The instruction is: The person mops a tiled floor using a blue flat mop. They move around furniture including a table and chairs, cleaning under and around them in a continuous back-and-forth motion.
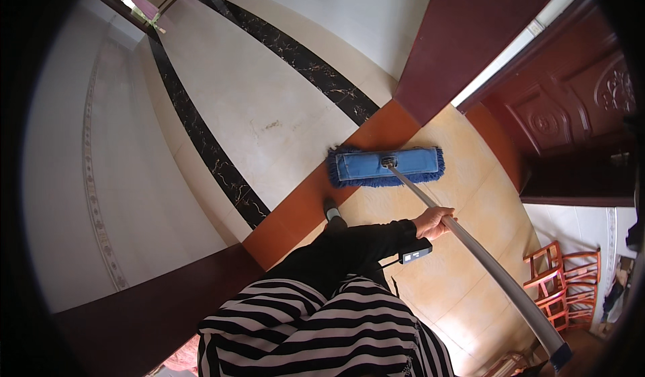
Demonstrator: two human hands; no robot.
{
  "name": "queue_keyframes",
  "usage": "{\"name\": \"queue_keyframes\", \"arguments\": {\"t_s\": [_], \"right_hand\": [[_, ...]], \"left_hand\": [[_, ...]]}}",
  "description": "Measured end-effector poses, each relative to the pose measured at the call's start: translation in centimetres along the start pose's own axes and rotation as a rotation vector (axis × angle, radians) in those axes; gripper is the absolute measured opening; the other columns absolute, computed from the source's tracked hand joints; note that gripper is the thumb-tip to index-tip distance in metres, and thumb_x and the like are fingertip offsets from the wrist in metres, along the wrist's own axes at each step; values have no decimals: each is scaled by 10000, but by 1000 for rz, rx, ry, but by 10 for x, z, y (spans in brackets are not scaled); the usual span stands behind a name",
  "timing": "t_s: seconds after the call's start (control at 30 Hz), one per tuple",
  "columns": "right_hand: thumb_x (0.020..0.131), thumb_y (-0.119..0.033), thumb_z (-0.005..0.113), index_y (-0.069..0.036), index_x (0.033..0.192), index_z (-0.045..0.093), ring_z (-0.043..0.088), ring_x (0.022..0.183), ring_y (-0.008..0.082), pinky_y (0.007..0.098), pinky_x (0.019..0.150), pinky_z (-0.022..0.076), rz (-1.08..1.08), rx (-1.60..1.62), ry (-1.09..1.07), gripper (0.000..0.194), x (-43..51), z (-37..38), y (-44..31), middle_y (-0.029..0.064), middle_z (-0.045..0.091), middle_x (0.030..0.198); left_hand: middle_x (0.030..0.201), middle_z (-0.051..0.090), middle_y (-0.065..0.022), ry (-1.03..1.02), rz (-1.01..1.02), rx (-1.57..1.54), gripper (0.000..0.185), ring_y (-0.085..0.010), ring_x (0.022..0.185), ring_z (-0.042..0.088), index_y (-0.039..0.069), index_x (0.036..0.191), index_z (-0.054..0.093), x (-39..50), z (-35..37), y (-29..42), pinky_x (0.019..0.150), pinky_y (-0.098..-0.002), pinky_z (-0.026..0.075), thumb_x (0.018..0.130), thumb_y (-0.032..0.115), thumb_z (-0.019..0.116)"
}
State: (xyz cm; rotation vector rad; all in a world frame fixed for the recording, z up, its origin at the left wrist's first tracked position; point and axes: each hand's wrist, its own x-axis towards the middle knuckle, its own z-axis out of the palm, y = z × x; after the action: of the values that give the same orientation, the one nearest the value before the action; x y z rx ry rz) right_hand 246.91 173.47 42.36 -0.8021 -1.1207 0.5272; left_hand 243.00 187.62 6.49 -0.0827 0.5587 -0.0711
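Observation:
My left hand, in a black sleeve, is closed around the metal pole of a flat dust mop. The mop head has a blue cloth top and a dark blue fringe. It lies across an orange-brown threshold strip and the beige tiles beside it. From its swivel joint, the pole slants toward the lower right, ending in a dark blue grip. A small black device on a cable sits at my left wrist. My right hand cannot be made out.
Past the threshold runs a pale tiled floor with black marble borders and a smudge. A dark red door frame and carved wooden door stand right. Orange-red wooden chairs stand lower right. My shoe is near the threshold.

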Motion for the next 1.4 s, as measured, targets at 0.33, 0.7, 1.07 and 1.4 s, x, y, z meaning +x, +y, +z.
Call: {"name": "queue_keyframes", "arguments": {"t_s": [0.33,0.7,1.07,1.4], "right_hand": [[726,-200,623,-169,587,469,407,406,74,244,430,328,211,-239,-310,210,134,33,59,-31,485,519],[776,-141,705,-170,473,315,344,298,41,163,373,334,91,185,-201,495,190,61,185,-63,376,363],[758,-172,723,-170,454,343,356,296,43,172,370,337,-33,59,-152,487,210,90,117,-61,399,366],[741,-201,740,-170,436,368,367,294,45,179,369,340,-45,18,-118,482,218,70,98,-59,420,368]], "left_hand": [[768,516,-100,49,327,-126,78,-212,736,554,15,769,482,-29,-26,175,733,-343,473,796,5,554],[762,565,-128,26,665,-223,53,-250,738,582,-1,796,504,-88,-87,338,727,-395,484,824,15,462],[891,493,-101,-129,352,-342,108,-228,854,566,7,866,450,-123,29,256,848,-355,491,837,31,552],[855,507,-102,-53,253,-375,94,-221,846,548,-2,837,464,-74,8,233,826,-354,480,852,34,550]]}}
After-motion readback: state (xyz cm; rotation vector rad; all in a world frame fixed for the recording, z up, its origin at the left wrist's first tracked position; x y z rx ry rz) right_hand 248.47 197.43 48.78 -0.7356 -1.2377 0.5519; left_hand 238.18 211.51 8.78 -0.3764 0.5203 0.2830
